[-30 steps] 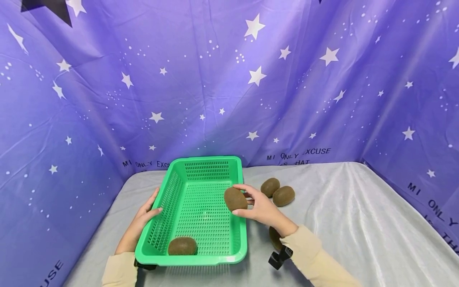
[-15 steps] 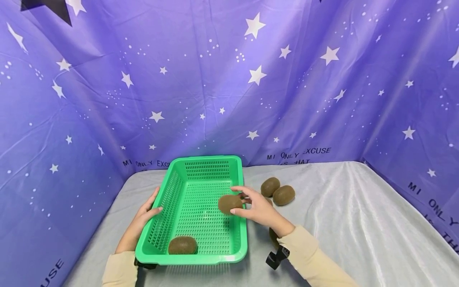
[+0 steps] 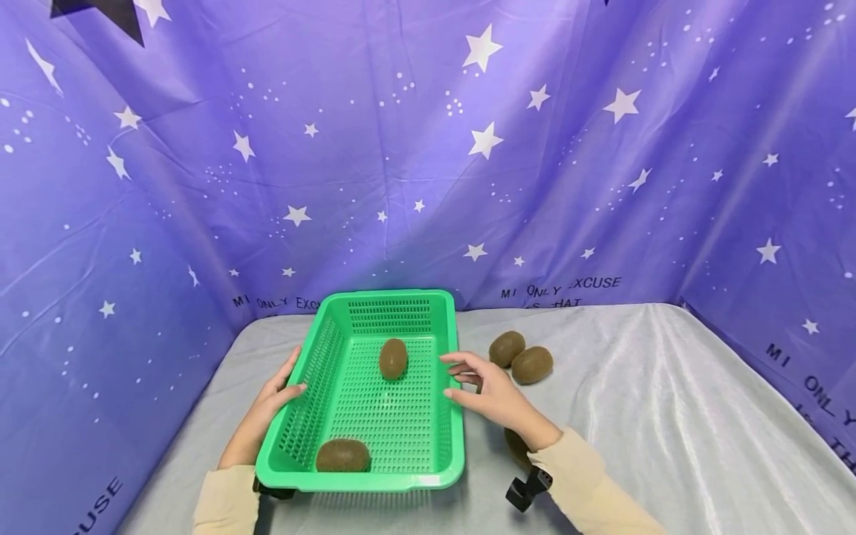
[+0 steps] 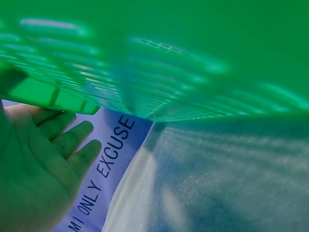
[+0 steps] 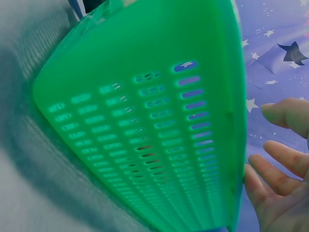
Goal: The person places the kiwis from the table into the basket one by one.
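My left hand (image 3: 264,412) holds the green plastic basket (image 3: 304,481) by its left rim, thumb over the edge. In the left wrist view its fingers (image 4: 72,140) extend loosely below the rim. Inside the basket are two brown kiwifruit: one kiwifruit (image 3: 393,359) towards the back, another kiwifruit (image 3: 342,455) by the front wall. My right hand (image 3: 491,390) is at the right rim with nothing in its grasp, fingers spread and slightly bent. The right wrist view shows its fingertips (image 5: 253,176) right beside the basket's edge.
On the grey cloth (image 3: 635,386), two kiwifruit (image 3: 532,365) lie together behind my right hand. Another kiwifruit (image 3: 515,446) is partly hidden under my right wrist. A purple star-patterned curtain (image 3: 414,148) surrounds the table at the back and sides.
My right hand has let go of a kiwifruit, which now lies in the basket towards the back. That hand has drawn slightly right. My left hand stays at the rim.
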`<state>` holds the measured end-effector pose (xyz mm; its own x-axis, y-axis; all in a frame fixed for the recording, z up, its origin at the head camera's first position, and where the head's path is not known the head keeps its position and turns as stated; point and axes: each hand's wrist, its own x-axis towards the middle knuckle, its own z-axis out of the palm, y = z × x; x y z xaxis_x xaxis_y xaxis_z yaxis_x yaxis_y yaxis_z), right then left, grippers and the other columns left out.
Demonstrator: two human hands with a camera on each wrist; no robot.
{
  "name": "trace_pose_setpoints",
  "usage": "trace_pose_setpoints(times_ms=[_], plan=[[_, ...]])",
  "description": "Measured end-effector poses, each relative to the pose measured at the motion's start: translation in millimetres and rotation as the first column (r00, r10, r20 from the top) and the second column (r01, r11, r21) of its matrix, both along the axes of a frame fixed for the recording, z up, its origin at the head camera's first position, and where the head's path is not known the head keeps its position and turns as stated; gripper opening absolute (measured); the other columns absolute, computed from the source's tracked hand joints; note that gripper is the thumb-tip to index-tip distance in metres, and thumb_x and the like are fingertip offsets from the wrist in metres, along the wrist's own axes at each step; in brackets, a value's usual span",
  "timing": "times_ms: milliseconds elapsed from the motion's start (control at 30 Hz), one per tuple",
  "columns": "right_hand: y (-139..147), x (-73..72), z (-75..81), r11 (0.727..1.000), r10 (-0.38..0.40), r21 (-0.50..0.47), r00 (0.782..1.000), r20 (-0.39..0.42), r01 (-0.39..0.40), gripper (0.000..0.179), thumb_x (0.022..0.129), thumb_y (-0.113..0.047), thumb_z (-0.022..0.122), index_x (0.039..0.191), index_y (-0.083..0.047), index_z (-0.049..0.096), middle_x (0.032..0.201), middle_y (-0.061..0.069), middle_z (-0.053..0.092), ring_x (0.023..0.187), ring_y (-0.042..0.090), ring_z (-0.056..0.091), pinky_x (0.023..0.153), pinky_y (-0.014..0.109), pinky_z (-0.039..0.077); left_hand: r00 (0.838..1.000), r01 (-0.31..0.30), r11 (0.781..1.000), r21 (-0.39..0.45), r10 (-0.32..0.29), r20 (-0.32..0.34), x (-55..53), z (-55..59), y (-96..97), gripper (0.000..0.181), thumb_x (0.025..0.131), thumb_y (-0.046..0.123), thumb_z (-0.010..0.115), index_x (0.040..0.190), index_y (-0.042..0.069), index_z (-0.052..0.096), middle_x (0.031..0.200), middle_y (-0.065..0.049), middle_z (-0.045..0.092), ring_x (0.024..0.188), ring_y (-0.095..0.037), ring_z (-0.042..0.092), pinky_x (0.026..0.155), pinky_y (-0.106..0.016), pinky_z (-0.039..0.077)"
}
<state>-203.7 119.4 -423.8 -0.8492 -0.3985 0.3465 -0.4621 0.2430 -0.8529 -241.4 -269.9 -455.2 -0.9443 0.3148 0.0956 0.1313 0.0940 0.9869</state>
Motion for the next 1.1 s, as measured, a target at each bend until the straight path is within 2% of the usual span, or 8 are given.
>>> trace_pose_setpoints(times_ms=[200, 400, 667, 767, 833, 900, 1033, 1100], plan=[[16.2, 5.2, -1.4, 0.999, -0.016, -0.035, 1.0, 0.005, 0.017, 0.046, 0.086, -0.012, 0.069, 0.129, -0.003, 0.054, 0.125, 0.016, 0.057, 0.111, 0.033, 0.055, 0.094, 0.039, 0.047, 1.0, -0.019, 1.0, -0.015, 0.018, -0.013, -1.8, 1.3, 1.0, 0.071, 0.096, 0.006, 0.045, 0.153, 0.012, 0.003, 0.156, -0.022, 0.004, 0.11, 0.011, 0.045, 0.087, -0.018, 0.045], [31.5, 10.8, -4.9, 0.997, -0.045, -0.054, 0.999, 0.024, 0.047, 0.043, 0.085, -0.007, 0.069, 0.125, -0.001, 0.055, 0.123, 0.014, 0.058, 0.108, 0.026, 0.057, 0.091, 0.034, 0.049, 1.0, -0.023, 0.999, -0.028, 0.022, -0.015, -2.0, 0.4, 0.4, 0.071, 0.096, 0.007, 0.046, 0.152, 0.011, 0.003, 0.156, -0.021, 0.003, 0.11, 0.013, 0.043, 0.087, -0.015, 0.044], [48.1, 20.6, -15.4, 1.0, -0.019, -0.009, 1.0, -0.005, 0.019, 0.036, 0.086, -0.008, 0.067, 0.118, 0.005, 0.058, 0.117, 0.017, 0.061, 0.105, 0.031, 0.058, 0.089, 0.032, 0.049, 1.0, -0.023, 1.0, -0.015, 0.023, 0.012, -0.1, -1.7, 0.5, 0.071, 0.096, 0.008, 0.046, 0.153, 0.013, 0.003, 0.156, -0.019, 0.002, 0.112, 0.009, 0.045, 0.087, -0.017, 0.045], [54.7, 23.5, -19.0, 1.0, -0.013, 0.005, 1.0, -0.022, 0.013, 0.031, 0.087, -0.007, 0.066, 0.116, 0.002, 0.06, 0.113, 0.021, 0.062, 0.104, 0.031, 0.059, 0.089, 0.036, 0.049, 1.0, -0.027, 0.999, -0.038, 0.027, 0.005, 0.6, -2.8, 0.7, 0.071, 0.096, 0.009, 0.046, 0.153, 0.013, 0.003, 0.157, -0.019, 0.002, 0.125, -0.009, 0.041, 0.088, -0.015, 0.043], [58.6, 25.9, -20.2, 1.0, -0.01, 0.013, 0.999, -0.033, 0.011, 0.029, 0.087, -0.008, 0.065, 0.115, 0.0, 0.061, 0.11, 0.022, 0.062, 0.103, 0.029, 0.059, 0.09, 0.037, 0.048, 1.0, -0.023, 0.998, -0.055, 0.023, 0.0, 1.0, -3.2, 0.6, 0.071, 0.097, 0.01, 0.045, 0.153, 0.013, 0.002, 0.157, -0.017, 0.001, 0.133, -0.022, 0.029, 0.089, -0.013, 0.041], [62.4, 28.0, -20.9, 1.0, -0.009, 0.023, 0.999, -0.046, 0.01, 0.027, 0.087, -0.009, 0.066, 0.114, -0.003, 0.062, 0.109, 0.021, 0.063, 0.102, 0.028, 0.06, 0.09, 0.036, 0.048, 1.0, -0.024, 0.998, -0.058, 0.024, 0.001, 1.1, -3.3, 0.6, 0.07, 0.097, 0.01, 0.045, 0.153, 0.014, 0.003, 0.157, -0.016, 0.001, 0.135, -0.026, 0.025, 0.09, -0.013, 0.041], [69.5, 31.0, -22.8, 0.999, 0.006, 0.033, 0.997, -0.079, -0.003, 0.027, 0.087, -0.007, 0.065, 0.114, -0.002, 0.061, 0.108, 0.019, 0.063, 0.102, 0.026, 0.059, 0.091, 0.031, 0.047, 1.0, -0.023, 0.999, -0.042, 0.023, 0.015, 0.6, -2.4, 0.2, 0.071, 0.097, 0.011, 0.045, 0.153, 0.016, 0.003, 0.157, -0.017, 0.002, 0.123, -0.003, 0.041, 0.089, -0.016, 0.043], [73.1, 31.7, -24.5, 0.999, 0.014, 0.035, 0.996, -0.089, -0.011, 0.028, 0.087, -0.006, 0.065, 0.114, -0.002, 0.061, 0.108, 0.019, 0.063, 0.103, 0.024, 0.059, 0.092, 0.029, 0.047, 1.0, -0.021, 0.999, -0.037, 0.022, 0.017, 0.6, -1.8, 0.0, 0.07, 0.097, 0.011, 0.045, 0.153, 0.016, 0.003, 0.157, -0.018, 0.002, 0.113, 0.009, 0.043, 0.088, -0.017, 0.044]])
